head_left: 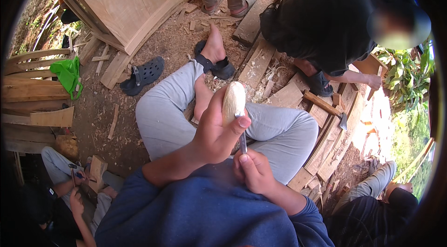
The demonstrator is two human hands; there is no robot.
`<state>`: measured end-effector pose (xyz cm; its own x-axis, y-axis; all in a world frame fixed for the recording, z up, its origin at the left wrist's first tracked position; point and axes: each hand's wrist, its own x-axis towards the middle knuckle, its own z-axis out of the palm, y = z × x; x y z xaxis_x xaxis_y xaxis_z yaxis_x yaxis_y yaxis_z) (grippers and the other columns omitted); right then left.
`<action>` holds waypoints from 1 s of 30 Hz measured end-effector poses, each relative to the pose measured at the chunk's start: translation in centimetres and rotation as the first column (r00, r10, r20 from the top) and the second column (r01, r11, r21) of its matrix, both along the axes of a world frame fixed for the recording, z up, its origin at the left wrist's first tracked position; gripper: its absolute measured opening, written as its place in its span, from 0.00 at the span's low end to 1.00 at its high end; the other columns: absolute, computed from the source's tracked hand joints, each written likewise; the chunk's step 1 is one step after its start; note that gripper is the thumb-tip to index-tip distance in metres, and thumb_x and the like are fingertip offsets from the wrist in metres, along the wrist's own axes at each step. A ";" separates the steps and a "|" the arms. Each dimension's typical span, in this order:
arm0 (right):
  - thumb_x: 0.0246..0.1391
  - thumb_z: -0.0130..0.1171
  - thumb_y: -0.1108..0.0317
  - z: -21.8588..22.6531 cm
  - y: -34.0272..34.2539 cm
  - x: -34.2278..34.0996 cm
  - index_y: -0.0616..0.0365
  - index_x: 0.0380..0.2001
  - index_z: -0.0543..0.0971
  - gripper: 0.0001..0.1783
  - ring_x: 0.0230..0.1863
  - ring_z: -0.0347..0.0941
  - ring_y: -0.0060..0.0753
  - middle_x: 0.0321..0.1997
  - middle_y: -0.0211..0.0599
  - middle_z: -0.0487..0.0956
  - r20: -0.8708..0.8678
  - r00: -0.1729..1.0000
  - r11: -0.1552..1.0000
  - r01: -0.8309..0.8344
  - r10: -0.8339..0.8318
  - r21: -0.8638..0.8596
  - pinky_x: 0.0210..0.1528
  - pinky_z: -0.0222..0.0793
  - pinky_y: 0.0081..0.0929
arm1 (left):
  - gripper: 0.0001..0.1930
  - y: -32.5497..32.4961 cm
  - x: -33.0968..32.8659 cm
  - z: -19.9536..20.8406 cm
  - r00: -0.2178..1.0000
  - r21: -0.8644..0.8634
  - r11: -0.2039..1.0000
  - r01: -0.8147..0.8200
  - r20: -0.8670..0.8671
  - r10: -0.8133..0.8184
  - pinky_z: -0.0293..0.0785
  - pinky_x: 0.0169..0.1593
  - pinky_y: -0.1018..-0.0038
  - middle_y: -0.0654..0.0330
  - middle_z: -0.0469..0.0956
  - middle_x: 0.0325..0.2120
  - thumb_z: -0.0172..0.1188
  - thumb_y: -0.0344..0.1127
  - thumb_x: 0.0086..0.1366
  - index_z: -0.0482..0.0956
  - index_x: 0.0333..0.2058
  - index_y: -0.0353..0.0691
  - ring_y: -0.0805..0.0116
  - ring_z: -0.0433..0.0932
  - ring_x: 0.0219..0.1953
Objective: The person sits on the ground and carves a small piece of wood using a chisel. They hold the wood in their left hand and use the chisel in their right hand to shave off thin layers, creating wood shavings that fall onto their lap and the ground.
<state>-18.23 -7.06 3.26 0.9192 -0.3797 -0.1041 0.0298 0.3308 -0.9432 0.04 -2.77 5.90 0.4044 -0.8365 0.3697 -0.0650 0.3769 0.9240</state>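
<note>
My left hand point(213, 134) is closed around a pale, rounded piece of carved wood point(234, 99), held upright above my crossed legs. The thumb of that hand presses against the lower side of the wood. Below it, my right hand point(256, 171) grips a narrow metal carving tool point(243, 142) that points away from me. The tool's upper end meets the wood next to my left thumb, and my right fingers cover its handle.
A dark clog point(148, 73) lies on the shaving-strewn ground. On the right, a hatchet point(328, 107) rests across several planks point(279, 100). A large wooden panel point(118, 2) stands at the upper left. A person in black point(321, 11) bends over at the upper right; others sit at both lower corners.
</note>
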 end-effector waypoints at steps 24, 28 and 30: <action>0.82 0.41 0.52 0.2 0.2 0.2 0.57 0.35 0.72 0.23 0.20 0.62 0.18 0.21 0.26 0.70 -0.018 1.000 1.000 0.023 -0.023 -0.017 0.24 0.58 0.23 | 0.34 0.3 0.1 -0.2 0.996 0.069 0.995 0.067 -0.066 -0.063 0.72 0.38 0.79 0.60 0.74 0.34 0.57 0.40 0.80 0.52 0.72 0.29 0.78 0.73 0.32; 0.82 0.41 0.53 -0.6 -0.3 -0.3 0.56 0.35 0.72 0.22 0.24 0.62 0.17 0.25 0.24 0.70 -0.052 0.999 0.998 -0.001 -0.002 -0.064 0.27 0.60 0.22 | 0.32 -0.3 -0.8 0.4 0.996 0.033 0.999 0.030 -0.079 -0.027 0.73 0.37 0.79 0.59 0.75 0.35 0.57 0.39 0.80 0.53 0.72 0.31 0.78 0.73 0.32; 0.82 0.41 0.53 -1.5 -0.5 0.0 0.55 0.35 0.72 0.22 0.26 0.62 0.17 0.27 0.23 0.70 -0.023 1.000 0.996 -0.019 0.017 -0.082 0.29 0.61 0.21 | 0.34 0.1 -0.2 -0.4 0.997 0.088 0.996 0.007 -0.081 0.000 0.75 0.37 0.78 0.59 0.74 0.38 0.57 0.37 0.79 0.50 0.74 0.33 0.77 0.73 0.32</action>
<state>-18.22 -7.54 1.79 0.9237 -0.3715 -0.0937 0.0033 0.2524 -0.9676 -0.20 -2.71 5.48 0.4269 -0.8658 0.2611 0.0122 0.2942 0.9557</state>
